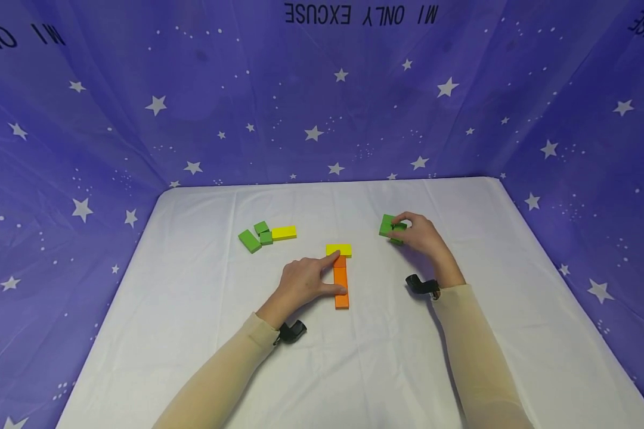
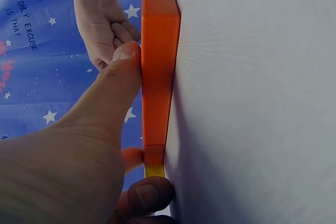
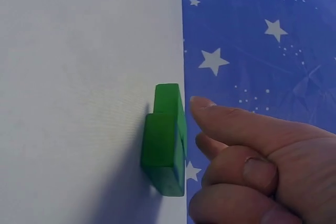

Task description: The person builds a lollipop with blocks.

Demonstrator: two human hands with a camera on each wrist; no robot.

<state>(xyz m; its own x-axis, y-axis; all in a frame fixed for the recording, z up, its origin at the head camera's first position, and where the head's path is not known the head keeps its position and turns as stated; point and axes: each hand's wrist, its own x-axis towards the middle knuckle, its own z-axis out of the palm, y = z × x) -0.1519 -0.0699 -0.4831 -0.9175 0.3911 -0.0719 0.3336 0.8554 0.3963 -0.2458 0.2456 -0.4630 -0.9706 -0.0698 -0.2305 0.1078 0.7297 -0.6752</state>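
Orange blocks (image 1: 340, 277) on table (image 1: 279, 387), left hand (image 1: 303, 280) spread, thumb and fingers resting on them.
Right hand (image 1: 421, 234) loosely bent, gripping nothing: overlaps green blocks (image 1: 386, 225) in head view; right wrist view shows a gap.

I log orange blocks (image 2: 158, 77): smooth, slightly glossy; green blocks (image 3: 160, 140): smooth, satiny; tablecloth (image 1: 386, 369): matt, lightly creased cloth; curtain (image 1: 279, 89): smooth-looking cloth.

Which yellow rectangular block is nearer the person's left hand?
The yellow rectangular block at the far end of the orange rectangular blocks; the other yellow block lies farther left, beside three green blocks.
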